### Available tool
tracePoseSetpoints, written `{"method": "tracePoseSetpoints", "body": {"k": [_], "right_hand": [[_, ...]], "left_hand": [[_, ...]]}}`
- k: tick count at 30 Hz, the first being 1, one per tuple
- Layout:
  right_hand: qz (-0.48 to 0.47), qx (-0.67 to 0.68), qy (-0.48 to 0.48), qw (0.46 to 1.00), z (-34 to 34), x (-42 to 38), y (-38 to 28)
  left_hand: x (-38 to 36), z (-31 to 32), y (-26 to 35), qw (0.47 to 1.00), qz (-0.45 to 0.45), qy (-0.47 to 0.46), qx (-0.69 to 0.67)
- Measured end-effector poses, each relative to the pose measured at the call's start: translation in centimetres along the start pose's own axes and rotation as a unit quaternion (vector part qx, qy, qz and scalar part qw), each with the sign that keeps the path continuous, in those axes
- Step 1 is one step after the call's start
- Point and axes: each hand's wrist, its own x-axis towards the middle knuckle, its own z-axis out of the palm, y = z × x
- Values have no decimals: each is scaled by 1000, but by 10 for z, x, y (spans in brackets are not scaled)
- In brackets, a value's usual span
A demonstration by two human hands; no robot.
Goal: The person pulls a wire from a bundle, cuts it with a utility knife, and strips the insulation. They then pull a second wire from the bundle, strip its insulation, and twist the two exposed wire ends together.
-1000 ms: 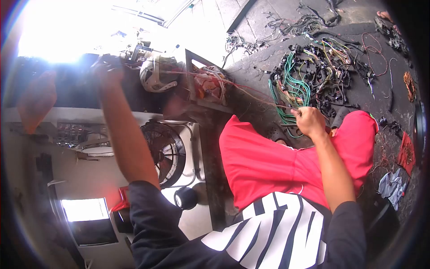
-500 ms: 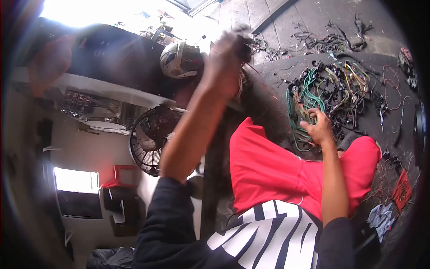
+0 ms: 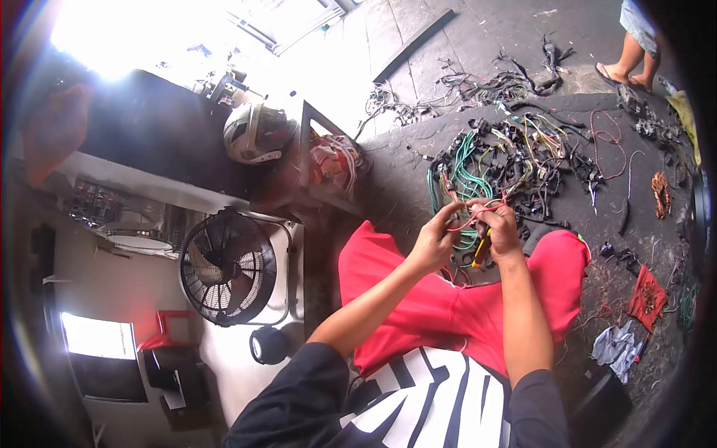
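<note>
My left hand point(image 3: 433, 240) pinches a red-pink wire point(image 3: 472, 219) between its fingertips, above my lap. Close beside it, my right hand point(image 3: 503, 230) is closed round part of that wire and a small yellow-and-black tool point(image 3: 482, 249), whose tip points down. The fingers hide much of the tool. Just beyond both hands lies a heap of wire harnesses point(image 3: 523, 160) with black connectors. Green wires point(image 3: 469, 168) form the near left side of the heap, and some run down behind my hands.
More harness pieces point(image 3: 515, 78) lie farther back. A person's bare legs point(image 3: 631, 60) in sandals stand at the upper right. At left are a helmet point(image 3: 256, 134) and a black fan point(image 3: 228, 267). A red cloth point(image 3: 647, 297) and a grey rag point(image 3: 617, 351) lie at right.
My left hand has come down from its raised, blurred position to meet my right. A wire and the tool now show in my right hand. The view has shifted; a person's legs now show.
</note>
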Motion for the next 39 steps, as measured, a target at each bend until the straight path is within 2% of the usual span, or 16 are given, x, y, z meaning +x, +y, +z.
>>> {"method": "tracePoseSetpoints", "body": {"k": [4, 6, 8, 11, 12, 14, 16, 22, 23, 25, 27, 29, 30, 33, 36, 39], "right_hand": [[18, 69, 21, 997, 1, 3, -6], [-4, 26, 23, 999, -3, 5, -2], [-15, 3, 79, 997, -7, 3, -4], [-4, -17, 140, 990, -30, 10, -8], [4, -24, 155, 988, -40, 12, -12], [12, 16, 189, 982, -56, 13, -35], [-31, 75, 155, 985, -74, 9, -64], [-169, 135, 168, 962, -146, 27, -151], [-182, 119, 236, 947, -171, 41, -162], [-204, 73, 322, 922, -237, 67, -179], [-238, -101, 367, 894, -348, 103, -187], [-275, -500, 382, 727, -343, 84, -181], [-273, -669, 358, 591, -346, 66, -173], [-84, -766, 290, 568, -355, 13, -117], [-19, -906, 138, 400, -379, -69, -69], [189, -910, 109, 352, -383, -160, -52]], "left_hand": [[-5, -21, -11, 994, -78, 37, -71], [2, -53, -26, 988, 28, 122, 90], [8, -81, 5, 952, -124, 212, -182], [21, -172, 20, 901, -117, 252, -333], [22, -231, 10, 835, -111, 163, -513], [14, -271, 58, 928, -25, 311, -202], [6, -299, 110, 870, 4, 458, -184], [-36, -432, 136, 788, 121, 588, -133], [-38, -445, 122, 787, 173, 592, 23], [-41, -464, 96, 721, 262, 550, 329], [-60, -422, 81, 744, 94, 390, 535], [-73, -412, 33, 709, 82, 236, 659], [-84, -392, 20, 730, 78, 168, 658], [-132, -379, -65, 673, -130, 62, 725], [-182, -340, -104, 637, -354, -79, 680], [-255, -315, -134, 596, -475, -73, 644]]}}
